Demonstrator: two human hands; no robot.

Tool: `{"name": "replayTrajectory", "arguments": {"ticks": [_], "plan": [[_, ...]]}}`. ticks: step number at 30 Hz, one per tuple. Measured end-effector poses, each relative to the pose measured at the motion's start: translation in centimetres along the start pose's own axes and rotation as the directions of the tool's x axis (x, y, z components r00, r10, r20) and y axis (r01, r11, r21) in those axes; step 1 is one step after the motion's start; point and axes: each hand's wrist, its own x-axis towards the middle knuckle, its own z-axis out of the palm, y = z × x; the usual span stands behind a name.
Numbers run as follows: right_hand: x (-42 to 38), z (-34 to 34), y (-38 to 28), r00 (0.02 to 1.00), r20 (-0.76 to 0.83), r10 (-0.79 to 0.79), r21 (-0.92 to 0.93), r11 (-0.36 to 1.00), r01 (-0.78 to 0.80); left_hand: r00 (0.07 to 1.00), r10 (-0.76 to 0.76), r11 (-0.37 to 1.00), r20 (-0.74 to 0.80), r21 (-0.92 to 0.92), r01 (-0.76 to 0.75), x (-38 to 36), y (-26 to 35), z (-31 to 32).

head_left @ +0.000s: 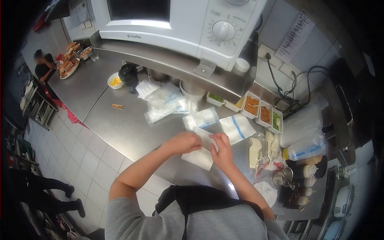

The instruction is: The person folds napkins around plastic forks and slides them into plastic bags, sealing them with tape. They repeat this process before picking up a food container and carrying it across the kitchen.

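My left hand is closed, its fingers pinching the near-left edge of a clear plastic bag above the steel counter. From the other side my right hand grips the same bag between thumb and curled fingers. A whitish flat sheet or bag lies below both hands. Just beyond them are a small stack of clear bags and a blue-striped bag. The fingertips partly hide the edges of the held bag.
A white microwave stands on a steel shelf above the counter. Food tubs line the back right. A black cup and loose bags sit left. Scissors and squeeze bottles are right. A person is far left.
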Motion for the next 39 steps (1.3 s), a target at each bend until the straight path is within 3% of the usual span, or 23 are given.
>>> {"name": "replayTrajectory", "arguments": {"ticks": [3,7,10,12,13,16,18,19,20,22,23,25,26,28,29,30,31,32,33,34,35,37,39], "plan": [[-1.4,0.5,1.3,0.975,0.159,-0.154,-0.045,0.986,0.163,0.996,0.069,0.995,-0.059,0.076,-0.065,2.4,-1.7,-0.1],[-2.4,2.7,2.1,0.967,0.198,-0.159,-0.178,0.965,0.195,0.999,0.048,0.985,-0.01,0.166,-0.046,4.3,-3.7,0.6],[-2.1,3.6,2.9,0.97,0.221,-0.1,-0.31,0.936,0.167,0.983,-0.022,0.975,-0.181,0.213,0.061,4.5,-3.5,0.7],[-2.1,4.4,3.8,0.97,0.197,-0.141,-0.346,0.916,0.203,0.925,-0.092,0.988,-0.368,0.081,0.131,3.5,-2.9,0.5],[-2.1,4.6,4.3,0.971,0.197,-0.137,-0.343,0.918,0.199,0.926,-0.095,0.988,-0.364,0.08,0.133,2.7,-2.6,0.5],[-0.9,4.1,5.1,0.974,0.222,-0.047,-0.281,0.953,0.11,0.857,-0.177,0.972,-0.484,0.048,0.228,-0.1,-1.8,0.4],[-0.1,2.9,4.9,0.926,0.255,0.279,0.022,0.956,-0.294,0.802,-0.151,0.962,-0.579,0.1,0.253,-1.9,-1.2,0.7],[0.4,2.3,5.6,0.798,0.428,0.424,0.284,0.775,-0.564,0.798,-0.156,0.961,-0.582,0.099,0.259,-2.4,-0.8,0.6],[0.6,1.7,6.2,0.796,0.436,0.421,0.283,0.775,-0.565,0.824,-0.132,0.964,-0.55,0.122,0.236,-3.0,-0.3,0.4],[1.0,0.6,5.8,0.581,0.748,0.321,0.561,0.163,-0.812,0.847,-0.117,0.966,-0.519,0.139,0.219,-3.4,0.5,0.4],[0.7,0.7,5.7,0.577,0.752,0.319,0.556,0.163,-0.815,0.879,-0.096,0.982,-0.466,0.102,0.161,-2.9,0.9,0.5],[0.3,0.8,5.3,0.432,0.842,0.324,0.423,0.101,-0.901,0.905,-0.068,0.992,-0.419,0.064,0.105,-2.4,0.5,0.5],[-0.2,1.1,5.6,0.432,0.843,0.322,0.422,0.104,-0.901,0.943,0.004,0.992,-0.333,0.122,0.039,-2.2,-0.5,0.8],[-1.1,1.8,6.3,0.522,0.767,0.374,0.371,0.406,-0.836,0.969,0.072,0.984,-0.238,0.175,-0.031,-1.7,-2.0,1.2],[-1.3,2.0,6.4,0.521,0.768,0.373,0.371,0.404,-0.836,0.981,-0.168,0.965,-0.1,-0.222,0.142,-1.5,-2.7,1.3],[-1.3,2.0,6.0,0.637,0.629,0.446,0.445,0.464,-0.766,0.936,-0.331,0.763,0.121,-0.55,0.34,-1.3,-2.7,1.1],[-1.4,1.8,5.7,0.729,0.466,0.501,0.5,0.531,-0.684,0.936,-0.331,0.762,0.123,-0.55,0.341,-1.2,-2.7,1.0],[-1.2,1.5,5.5,0.731,0.464,0.501,0.501,0.532,-0.683,0.936,-0.34,0.805,0.086,-0.488,0.338,-1.0,-2.6,0.7],[-0.7,0.9,5.0,0.893,0.314,0.322,0.468,0.766,-0.44,0.937,-0.346,0.843,0.048,-0.422,0.333,-0.9,-2.5,0.4],[-0.4,0.3,4.5,0.98,0.18,0.086,0.376,0.914,-0.149,0.938,-0.343,0.846,0.046,-0.419,0.33,-0.7,-2.7,0.5],[-0.3,-0.1,3.8,0.981,0.176,0.086,0.375,0.915,-0.147,0.932,-0.357,0.834,0.065,-0.427,0.35,-0.6,-3.0,0.7],[0.1,-0.7,1.9,0.973,0.191,-0.129,-0.015,0.991,0.134,0.927,-0.365,0.825,0.087,-0.431,0.365,-0.3,-2.8,0.2],[0.0,-0.2,1.8,0.979,0.182,-0.094,-0.091,0.99,0.112,0.897,-0.404,0.812,0.177,-0.383,0.441,-0.1,-2.6,-0.4]]}}
